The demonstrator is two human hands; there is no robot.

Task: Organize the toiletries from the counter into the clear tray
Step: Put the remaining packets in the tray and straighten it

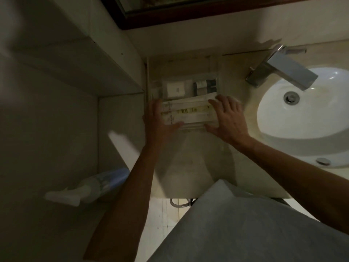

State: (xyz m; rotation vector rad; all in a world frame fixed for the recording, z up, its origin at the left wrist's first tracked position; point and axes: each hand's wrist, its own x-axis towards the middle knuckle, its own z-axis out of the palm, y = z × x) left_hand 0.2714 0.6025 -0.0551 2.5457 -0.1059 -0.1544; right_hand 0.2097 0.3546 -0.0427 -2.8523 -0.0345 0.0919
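A clear tray [190,128] sits on the beige counter [190,159] left of the sink. Inside it lie long white packets with yellow print [188,112] in the near part, a white square box [176,89] at the far left and small dark bottles [204,86] at the far right. My left hand [160,121] lies flat against the tray's left end, fingers spread, thumb along the near edge. My right hand [229,118] rests on the tray's right end, fingers over the packets, thumb at the near rim. The dim light leaves it unclear whether either hand grips the tray.
A white basin [311,114] with a chrome tap [283,70] lies to the right. A spray bottle [94,184] lies on the low ledge at the left. A dark-framed mirror [188,10] hangs above. A grey garment [236,224] covers the near counter edge.
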